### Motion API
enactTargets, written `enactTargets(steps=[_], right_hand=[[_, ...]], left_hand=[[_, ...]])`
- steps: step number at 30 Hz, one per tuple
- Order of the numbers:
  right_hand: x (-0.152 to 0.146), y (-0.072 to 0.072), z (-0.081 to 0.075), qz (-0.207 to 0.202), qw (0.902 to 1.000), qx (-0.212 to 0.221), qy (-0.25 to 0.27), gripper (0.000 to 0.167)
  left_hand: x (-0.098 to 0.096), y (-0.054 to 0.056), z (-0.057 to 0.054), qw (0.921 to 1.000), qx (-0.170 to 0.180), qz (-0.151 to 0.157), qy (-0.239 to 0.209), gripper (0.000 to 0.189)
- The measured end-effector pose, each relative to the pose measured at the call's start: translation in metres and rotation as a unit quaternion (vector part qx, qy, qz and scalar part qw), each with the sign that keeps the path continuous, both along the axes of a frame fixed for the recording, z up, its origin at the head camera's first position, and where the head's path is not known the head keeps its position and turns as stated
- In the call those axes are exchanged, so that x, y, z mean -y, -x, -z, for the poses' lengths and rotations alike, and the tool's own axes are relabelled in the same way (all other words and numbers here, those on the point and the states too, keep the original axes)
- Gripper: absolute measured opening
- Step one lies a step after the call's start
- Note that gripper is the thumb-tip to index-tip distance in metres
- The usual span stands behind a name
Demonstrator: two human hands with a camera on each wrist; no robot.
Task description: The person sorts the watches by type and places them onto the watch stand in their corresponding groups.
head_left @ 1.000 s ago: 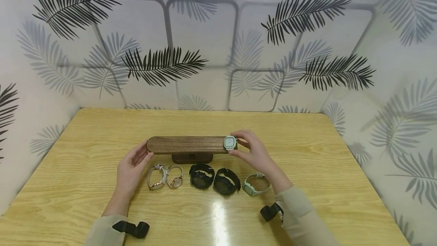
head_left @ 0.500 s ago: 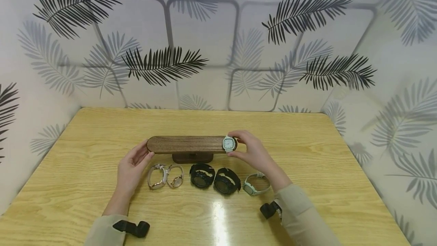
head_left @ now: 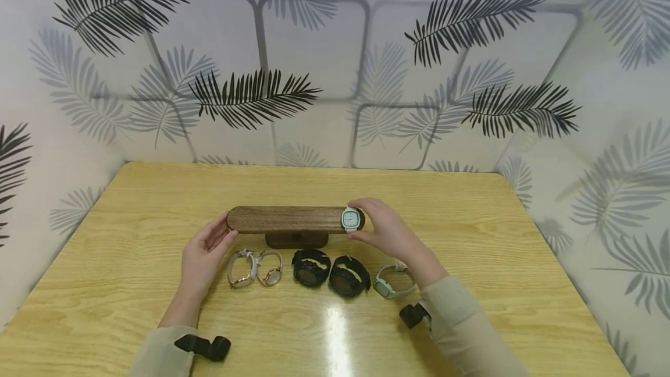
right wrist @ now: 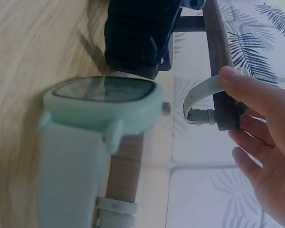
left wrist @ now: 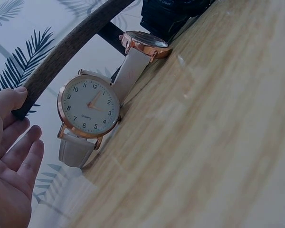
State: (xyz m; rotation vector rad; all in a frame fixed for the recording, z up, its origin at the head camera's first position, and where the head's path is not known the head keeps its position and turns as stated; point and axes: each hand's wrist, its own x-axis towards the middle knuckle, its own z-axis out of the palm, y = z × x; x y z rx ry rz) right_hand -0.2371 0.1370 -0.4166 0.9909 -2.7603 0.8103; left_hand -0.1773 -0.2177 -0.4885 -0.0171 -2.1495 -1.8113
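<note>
A dark wooden watch stand [head_left: 288, 220] has a long horizontal bar on a short base. My left hand [head_left: 204, 258] pinches the bar's left end between thumb and fingers, as the left wrist view also shows. Round the bar near its right end goes a mint-green watch [head_left: 350, 220], its square dial facing up. My right hand [head_left: 389, 234] grips this watch from the side. In the right wrist view, the thumb presses on its strap [right wrist: 202, 92], which loops loosely below the bar, while the other fingers lie behind the bar.
Before the stand lie two white-strapped rose-gold watches [head_left: 242, 269], two black sports watches [head_left: 349, 276] and a pale green watch [head_left: 392, 283]. They stand in a row on the wooden table [head_left: 471, 237]. A leaf-patterned wall [head_left: 324, 63] rises behind the table's back edge.
The mint-green watch has slid slightly left along the bar and turned a little straighter, my right hand moving with it. My left hand keeps its place on the bar's left end.
</note>
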Motion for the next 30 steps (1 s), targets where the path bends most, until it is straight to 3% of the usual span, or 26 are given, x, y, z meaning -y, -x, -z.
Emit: enactTargets(steps=[11,21,30], right_hand=[[0.001,-0.001,-0.002,-0.011,0.9988,-0.042,-0.022,0.057],[0.001,0.002,0.002,-0.007,0.9954,-0.067,-0.068,0.071],[0.015,0.003,-0.001,-0.014,0.9921,-0.086,-0.091,0.071]], left_hand=[[0.001,0.000,-0.001,1.0000,-0.004,-0.007,0.005,0.049],[0.000,-0.001,0.000,1.0000,-0.001,-0.005,0.008,0.050],[0.000,0.000,-0.003,0.9998,0.018,-0.003,-0.009,0.050]])
